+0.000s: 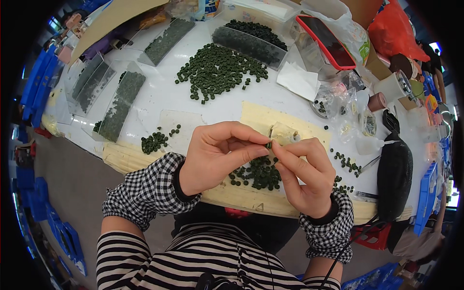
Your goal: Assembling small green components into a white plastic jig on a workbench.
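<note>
My left hand (217,154) and my right hand (305,173) meet above the table's near edge, fingertips together. Between them they pinch one small dark green round part (268,144); a thin metal tool, perhaps tweezers (270,132), sticks up from the right hand's fingers. Directly under the hands lies a small pile of the same green parts (258,174) on a pale yellow sheet (256,118). Another little pile (153,142) lies left of my left hand. Both wrists wear black-and-white checked sleeve covers.
A large scatter of green parts (217,70) covers the white table's (159,94) middle. Clear trays of parts (121,106) line the left; a clear box (249,41) stands behind. To the right are a phone in a red case (326,41), tape rolls (394,84), and a black pouch (394,176).
</note>
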Available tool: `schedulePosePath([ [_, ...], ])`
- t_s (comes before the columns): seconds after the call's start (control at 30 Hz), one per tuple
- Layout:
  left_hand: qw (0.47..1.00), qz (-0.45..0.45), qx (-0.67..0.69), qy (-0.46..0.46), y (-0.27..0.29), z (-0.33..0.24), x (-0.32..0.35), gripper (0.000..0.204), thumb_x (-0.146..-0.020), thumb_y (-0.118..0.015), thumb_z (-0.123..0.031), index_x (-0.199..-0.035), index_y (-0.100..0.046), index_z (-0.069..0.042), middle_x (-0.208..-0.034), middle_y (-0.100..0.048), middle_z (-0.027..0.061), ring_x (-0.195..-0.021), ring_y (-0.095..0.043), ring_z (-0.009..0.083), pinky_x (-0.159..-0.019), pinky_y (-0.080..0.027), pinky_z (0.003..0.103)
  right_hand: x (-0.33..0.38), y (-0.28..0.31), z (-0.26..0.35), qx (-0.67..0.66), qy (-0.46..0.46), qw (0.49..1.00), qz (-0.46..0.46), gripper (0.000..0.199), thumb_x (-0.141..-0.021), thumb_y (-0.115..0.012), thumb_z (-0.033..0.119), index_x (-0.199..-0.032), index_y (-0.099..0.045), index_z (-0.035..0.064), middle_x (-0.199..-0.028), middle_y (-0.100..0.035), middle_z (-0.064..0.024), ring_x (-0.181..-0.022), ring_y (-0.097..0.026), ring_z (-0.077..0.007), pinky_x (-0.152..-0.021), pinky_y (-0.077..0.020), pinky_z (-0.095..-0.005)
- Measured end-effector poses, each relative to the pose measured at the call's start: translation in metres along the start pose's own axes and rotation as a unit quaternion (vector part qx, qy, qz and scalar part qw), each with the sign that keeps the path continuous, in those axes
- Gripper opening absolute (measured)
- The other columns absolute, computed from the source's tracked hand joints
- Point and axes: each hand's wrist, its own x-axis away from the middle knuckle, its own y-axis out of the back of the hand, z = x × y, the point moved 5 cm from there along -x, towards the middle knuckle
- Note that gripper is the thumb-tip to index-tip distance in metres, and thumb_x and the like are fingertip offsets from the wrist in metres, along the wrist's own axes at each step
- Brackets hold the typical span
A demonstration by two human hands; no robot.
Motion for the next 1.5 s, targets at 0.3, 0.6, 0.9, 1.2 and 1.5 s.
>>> schedulePosePath([
  [0.3, 0.999, -0.020, 0.024, 0.039, -0.0022, -0.0022, 0.0002, 0.018, -0.086, -0.062, 0.009, -0.103, -0.061, 0.007, -0.102, -0.066, 0.0158, -0.097, -0.066, 0.0191, -0.088, -0.054, 0.029, 0.0004, -0.0006, 0.0006, -0.003, -0.004, 1.000, 0.003, 0.041, -0.070, -0.073, -0.004, -0.111, -0.069, 0.0037, -0.083, -0.061, -0.0052, -0.070, -0.054, -0.0211, -0.061, -0.0433, -0.0300],
  [0.6, 0.999, -0.018, 0.032, 0.038, -0.0006, 0.0003, 0.0010, 0.022, -0.085, -0.065, 0.005, -0.107, -0.064, 0.005, -0.102, -0.067, 0.0121, -0.095, -0.065, 0.0146, -0.086, -0.054, 0.024, -0.0002, -0.0002, 0.0015, -0.003, -0.007, 1.000, 0.005, 0.041, -0.071, -0.072, -0.004, -0.111, -0.068, 0.0034, -0.083, -0.061, -0.0053, -0.071, -0.054, -0.0209, -0.061, -0.0429, -0.0299],
  [0.9, 1.000, -0.012, -0.006, 0.021, -0.0010, -0.0020, 0.0009, 0.018, -0.087, -0.062, 0.007, -0.105, -0.063, 0.006, -0.100, -0.066, 0.0136, -0.095, -0.066, 0.0174, -0.086, -0.054, 0.028, 0.0002, -0.0004, 0.0008, -0.004, -0.007, 1.000, 0.002, 0.040, -0.071, -0.072, -0.004, -0.110, -0.069, 0.0033, -0.082, -0.061, -0.0051, -0.070, -0.053, -0.0206, -0.061, -0.0424, -0.0297],
  [1.2, 0.999, -0.011, 0.006, 0.035, -0.0013, -0.0015, 0.0005, 0.017, -0.087, -0.061, 0.007, -0.104, -0.062, 0.006, -0.101, -0.066, 0.0138, -0.095, -0.066, 0.0173, -0.086, -0.054, 0.027, -0.0008, 0.0011, 0.0018, 0.005, -0.005, 1.000, -0.003, 0.038, -0.071, -0.072, -0.004, -0.108, -0.069, 0.0034, -0.081, -0.061, -0.0048, -0.069, -0.053, -0.0204, -0.060, -0.0424, -0.0294],
  [1.5, 0.999, 0.003, -0.008, 0.041, -0.0040, 0.0013, 0.0018, 0.017, -0.087, -0.061, 0.008, -0.104, -0.061, 0.007, -0.100, -0.066, 0.0140, -0.096, -0.065, 0.0173, -0.087, -0.054, 0.027, 0.0004, 0.0046, 0.0047, 0.054, 0.008, 0.998, -0.043, 0.032, -0.068, -0.075, -0.004, -0.099, -0.071, 0.0042, -0.079, -0.061, -0.0044, -0.067, -0.056, -0.0195, -0.058, -0.0434, -0.0287],
])
